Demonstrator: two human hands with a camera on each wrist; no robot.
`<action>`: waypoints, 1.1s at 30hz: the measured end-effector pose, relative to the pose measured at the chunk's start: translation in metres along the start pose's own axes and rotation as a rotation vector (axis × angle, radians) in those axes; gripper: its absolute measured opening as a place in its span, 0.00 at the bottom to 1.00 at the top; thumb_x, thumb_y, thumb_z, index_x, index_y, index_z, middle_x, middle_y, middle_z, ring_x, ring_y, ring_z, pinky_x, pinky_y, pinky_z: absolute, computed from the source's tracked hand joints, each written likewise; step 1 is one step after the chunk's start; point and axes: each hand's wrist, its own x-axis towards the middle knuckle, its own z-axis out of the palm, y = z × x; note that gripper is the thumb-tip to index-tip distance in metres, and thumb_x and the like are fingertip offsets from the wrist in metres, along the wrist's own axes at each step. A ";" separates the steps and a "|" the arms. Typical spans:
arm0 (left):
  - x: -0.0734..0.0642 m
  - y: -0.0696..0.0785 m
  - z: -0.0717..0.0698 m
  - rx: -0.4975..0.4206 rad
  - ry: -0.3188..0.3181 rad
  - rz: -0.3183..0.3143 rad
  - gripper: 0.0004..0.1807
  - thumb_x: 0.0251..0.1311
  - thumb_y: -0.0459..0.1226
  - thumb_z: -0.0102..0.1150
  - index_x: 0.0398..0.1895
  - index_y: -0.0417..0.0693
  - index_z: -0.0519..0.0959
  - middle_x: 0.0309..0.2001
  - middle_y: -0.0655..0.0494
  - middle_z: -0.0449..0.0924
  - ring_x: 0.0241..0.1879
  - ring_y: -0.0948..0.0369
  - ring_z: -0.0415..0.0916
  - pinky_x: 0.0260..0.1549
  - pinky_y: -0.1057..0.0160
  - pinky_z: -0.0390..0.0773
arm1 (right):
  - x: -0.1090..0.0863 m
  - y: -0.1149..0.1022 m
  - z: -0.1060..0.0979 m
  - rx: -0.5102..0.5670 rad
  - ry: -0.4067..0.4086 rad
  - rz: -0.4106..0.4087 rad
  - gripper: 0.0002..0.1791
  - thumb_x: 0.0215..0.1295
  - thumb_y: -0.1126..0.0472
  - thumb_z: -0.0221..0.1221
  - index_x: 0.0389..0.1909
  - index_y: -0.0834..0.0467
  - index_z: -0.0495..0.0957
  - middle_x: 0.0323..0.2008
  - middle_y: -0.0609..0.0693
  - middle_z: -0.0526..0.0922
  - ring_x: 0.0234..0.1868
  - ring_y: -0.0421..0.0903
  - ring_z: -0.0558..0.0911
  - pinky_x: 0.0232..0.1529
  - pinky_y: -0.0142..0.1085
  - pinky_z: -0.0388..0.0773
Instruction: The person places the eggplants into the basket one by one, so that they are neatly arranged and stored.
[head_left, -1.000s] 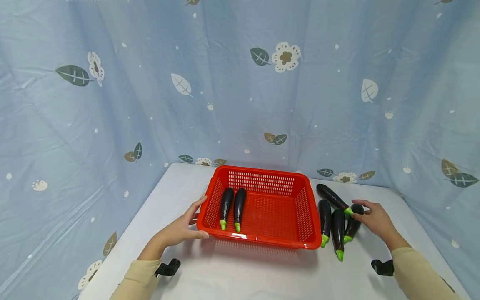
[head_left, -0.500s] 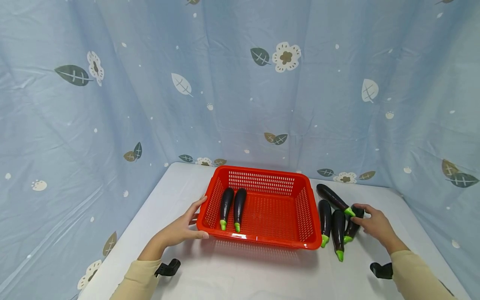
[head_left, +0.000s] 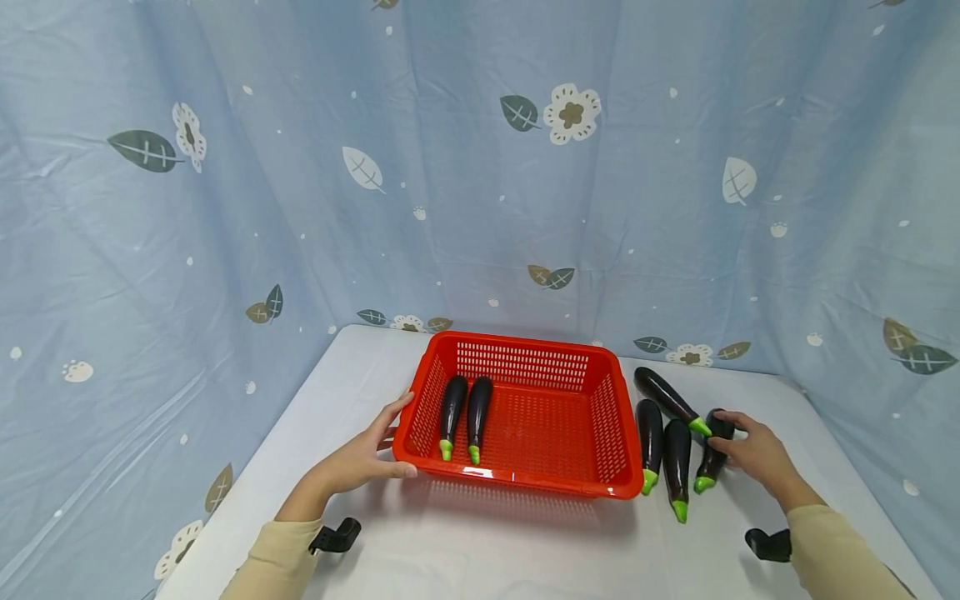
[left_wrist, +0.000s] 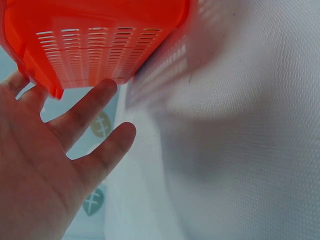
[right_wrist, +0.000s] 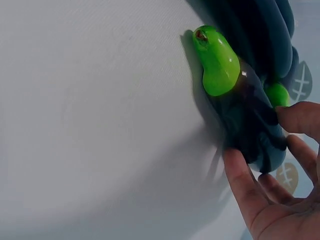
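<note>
A red plastic basket (head_left: 540, 429) with slotted walls stands in the middle of the table. Two dark eggplants, one of them this eggplant (head_left: 480, 408), lie side by side at its left end. My left hand (head_left: 367, 454) rests against the basket's left corner with fingers spread and fairly straight; the left wrist view shows its fingertips by the basket wall (left_wrist: 95, 42). On the right, my right hand (head_left: 757, 450) holds the rounded end of an eggplant (right_wrist: 250, 120) between thumb and fingers. The green stem end of that eggplant points toward the near side of the table.
Three more eggplants lie right of the basket: one eggplant (head_left: 649, 437) beside its wall, another eggplant (head_left: 677, 458) next to it, and a slanted eggplant (head_left: 666, 396) behind them. A patterned blue curtain (head_left: 480, 208) hangs around the white table (head_left: 495, 550).
The eggplant at my right hand has shifted slightly right and toward the near side, away from its neighbours. My right hand has moved a little with it. My left hand and the basket have stayed still.
</note>
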 end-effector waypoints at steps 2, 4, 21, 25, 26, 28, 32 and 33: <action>0.000 0.000 0.000 0.006 -0.001 0.000 0.61 0.53 0.49 0.77 0.83 0.67 0.43 0.82 0.49 0.42 0.69 0.40 0.64 0.63 0.37 0.71 | -0.001 0.004 -0.002 0.006 -0.004 0.002 0.40 0.69 0.54 0.62 0.72 0.70 0.57 0.65 0.82 0.57 0.44 0.62 0.84 0.44 0.51 0.84; -0.001 0.001 0.000 0.007 -0.002 -0.005 0.61 0.53 0.49 0.77 0.83 0.67 0.43 0.82 0.49 0.42 0.70 0.40 0.64 0.63 0.37 0.70 | -0.002 0.007 -0.003 0.005 -0.004 0.002 0.40 0.69 0.54 0.62 0.72 0.70 0.57 0.65 0.83 0.57 0.44 0.62 0.84 0.43 0.51 0.84; -0.001 0.000 0.000 0.007 0.002 0.018 0.61 0.53 0.49 0.76 0.83 0.67 0.43 0.82 0.51 0.40 0.70 0.40 0.63 0.64 0.37 0.70 | -0.011 0.012 -0.007 0.003 -0.012 0.023 0.41 0.72 0.52 0.59 0.74 0.70 0.54 0.67 0.84 0.52 0.42 0.62 0.85 0.49 0.60 0.79; -0.001 -0.001 0.000 0.011 0.005 0.019 0.61 0.53 0.49 0.76 0.83 0.68 0.43 0.82 0.51 0.40 0.70 0.40 0.64 0.64 0.38 0.70 | -0.012 0.012 -0.007 0.001 -0.008 0.030 0.41 0.72 0.51 0.60 0.75 0.69 0.54 0.68 0.83 0.51 0.42 0.61 0.85 0.48 0.60 0.79; -0.001 -0.001 0.000 0.012 0.005 0.019 0.61 0.53 0.49 0.76 0.82 0.68 0.43 0.82 0.51 0.40 0.70 0.40 0.64 0.64 0.38 0.70 | -0.012 0.012 -0.007 0.002 -0.006 0.032 0.42 0.72 0.51 0.60 0.75 0.69 0.54 0.68 0.83 0.51 0.41 0.61 0.85 0.48 0.60 0.79; -0.001 -0.001 0.000 0.014 0.004 0.020 0.61 0.53 0.49 0.76 0.83 0.68 0.43 0.82 0.52 0.39 0.70 0.40 0.64 0.64 0.37 0.70 | -0.012 0.012 -0.007 0.001 -0.002 0.033 0.41 0.72 0.51 0.60 0.75 0.69 0.54 0.68 0.83 0.52 0.41 0.60 0.85 0.47 0.59 0.79; -0.001 0.000 0.000 0.008 0.003 0.015 0.61 0.53 0.49 0.76 0.83 0.68 0.43 0.82 0.52 0.39 0.70 0.40 0.63 0.64 0.37 0.69 | -0.012 0.014 -0.007 -0.001 -0.004 0.026 0.42 0.72 0.50 0.59 0.75 0.69 0.54 0.68 0.82 0.52 0.40 0.59 0.85 0.47 0.59 0.78; -0.001 0.000 0.000 0.008 0.002 0.014 0.61 0.53 0.49 0.76 0.83 0.68 0.43 0.82 0.52 0.39 0.70 0.39 0.63 0.64 0.37 0.69 | -0.012 0.015 -0.007 0.000 -0.005 0.022 0.41 0.72 0.50 0.59 0.75 0.69 0.54 0.68 0.82 0.52 0.41 0.59 0.85 0.47 0.60 0.78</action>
